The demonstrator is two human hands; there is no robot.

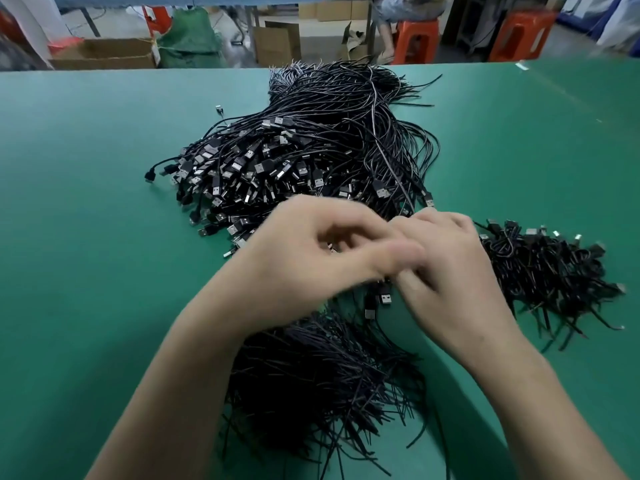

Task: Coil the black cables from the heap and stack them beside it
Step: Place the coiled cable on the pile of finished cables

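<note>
Over the green table point(86, 202), right hand point(446, 261) pinches cables point(384, 299); touching left hand point(311, 247) curled, grip unclear.

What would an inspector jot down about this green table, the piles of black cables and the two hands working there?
Surface: matte green table.
Job's things: big heap of black USB cables mid-table; smaller stack to its right; another bundle under the forearms.
Clutter: nothing seen.
Hands: left hand blurred, grip unclear; right hand curls round a cable end, plugs showing below.
Cables: one strand runs from the heap to the right hand.
Surroundings: orange stools, cardboard boxes, green sack, a seated person beyond the table.
</note>
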